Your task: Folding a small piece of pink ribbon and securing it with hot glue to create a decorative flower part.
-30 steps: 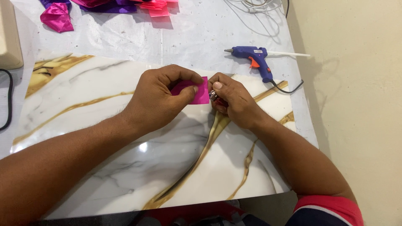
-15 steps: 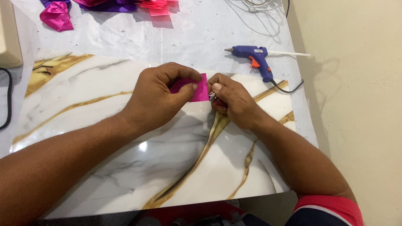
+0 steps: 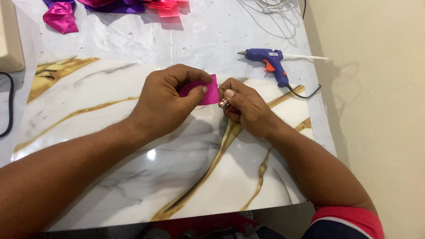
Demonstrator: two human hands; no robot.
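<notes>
Head view: the left hand (image 3: pixel 166 104) pinches a small magenta ribbon piece (image 3: pixel 208 92) between thumb and forefinger, fingers (image 3: pixel 198 93) clenched on its left part, so that the piece stands just above the worktop (image 3: pixel 133 163) near the middle of the scene. The right hand (image 3: pixel 250 110) sits just right of the ribbon piece, fingers closed around a small object with a metal top (image 3: pixel 223 104), probably a lighter; most of it is hidden in the fist, so its kind cannot be confirmed. The metal top lies close under the lower right corner of the ribbon piece; contact cannot be determined. Handling judgement: the ribbon piece appears thin, light, soft and glossy, therefore likely slippery and easily creased; hold it by a flat pinch well inside one edge, leaving the opposite edge free. The worktop carries a white marble-pattern sheet with gold veins. At far right, a blue glue gun (image 3: pixel 270 62) with an orange trigger lies on its side, well apart from both hands, a white glue stick projecting from its rear and a black cord running off toward the near right. At far left, more magenta ribbon (image 3: pixel 60 17) lies bunched; purple and pink ribbon pieces (image 3: pixel 133 5) lie along the far edge.
</notes>
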